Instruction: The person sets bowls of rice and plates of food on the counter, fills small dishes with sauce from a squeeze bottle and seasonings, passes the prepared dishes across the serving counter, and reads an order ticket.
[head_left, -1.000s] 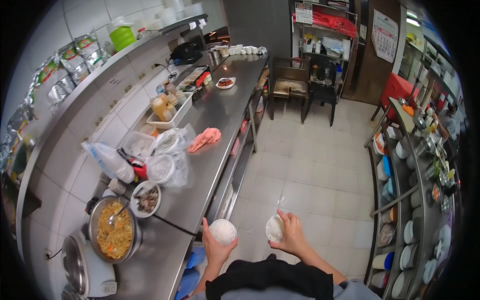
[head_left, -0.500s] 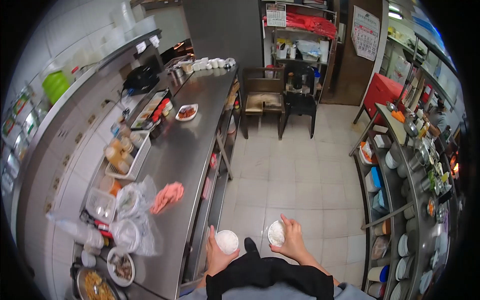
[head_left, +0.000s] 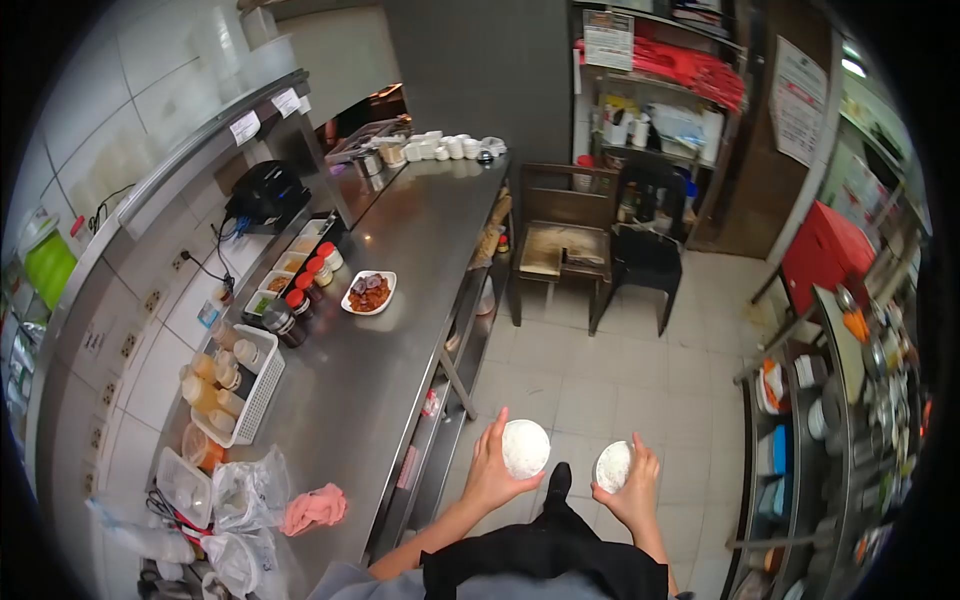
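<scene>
My left hand (head_left: 487, 474) is closed around a small white bowl filled with white rice (head_left: 525, 449), fingers along its left side and thumb below. A second bowl of rice (head_left: 613, 466) is held in my right hand (head_left: 635, 492), which grips it from the right. Both bowls are out over the tiled floor, apart from each other, right of the steel counter (head_left: 400, 330). On that counter stands a square white dish of reddish-brown food (head_left: 369, 292).
Along the counter are a pink cloth (head_left: 314, 509), a white basket of bottles (head_left: 262, 385), red-lidded jars (head_left: 317, 270) and stacked white cups (head_left: 455, 147). Ahead stand a wooden chair (head_left: 565, 250) and a black chair (head_left: 645, 255). Crowded shelving (head_left: 800, 450) lines the right side.
I have moved forward along the counter, so the dish and chairs appear nearer. Both hands have shifted right in view, and the left one is raised, still with their rice bowls.
</scene>
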